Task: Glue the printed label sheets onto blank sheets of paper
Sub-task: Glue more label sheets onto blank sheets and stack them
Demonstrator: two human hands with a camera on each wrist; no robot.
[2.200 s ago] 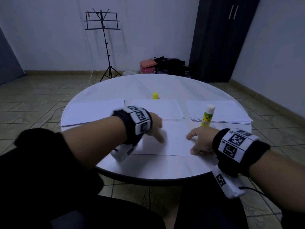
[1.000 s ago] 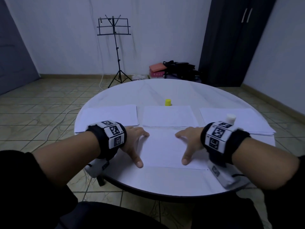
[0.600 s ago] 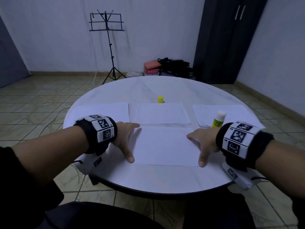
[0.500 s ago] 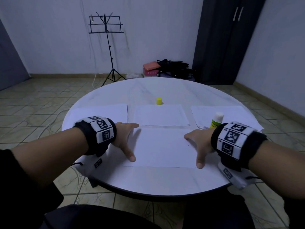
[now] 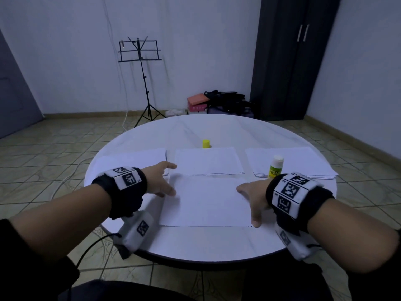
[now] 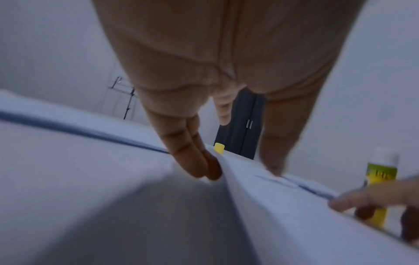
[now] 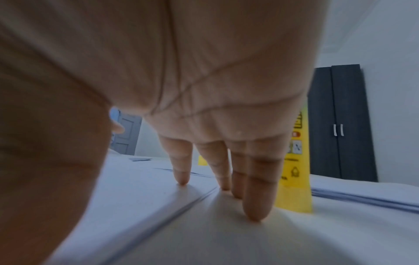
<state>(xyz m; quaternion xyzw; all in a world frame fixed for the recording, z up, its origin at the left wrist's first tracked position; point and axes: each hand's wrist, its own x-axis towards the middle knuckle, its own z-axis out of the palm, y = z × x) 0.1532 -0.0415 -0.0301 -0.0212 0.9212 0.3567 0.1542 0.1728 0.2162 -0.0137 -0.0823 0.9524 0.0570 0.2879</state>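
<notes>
sitting at the round white bench (image 5: 217,242), smooth and faintly glossy, you have the paper laid out in a working row along the far side: a stack on the left (image 5: 134,158), one in the middle (image 5: 208,161) and one on the right (image 5: 303,157), each thin, flat and matte, within easy reach of either arm. i cannot read print on any of them, so i cannot tell labels from blanks. nearest you lies the sheet in hand (image 5: 208,203), square to the bench edge, likely so it can be flattened. your left hand (image 5: 160,181) has its grip released, fingers (image 6: 192,161) straight at the sheet's left edge, which looks a little raised there. your right hand (image 5: 252,200) is likewise released, fingertips (image 7: 256,213) pressing down at the right edge and pinning it. the glue stick (image 5: 276,167), a small upright plastic cylinder, stands uncapped just beyond that hand, and its yellow cap (image 5: 206,143) sits apart behind the middle stack.
</notes>
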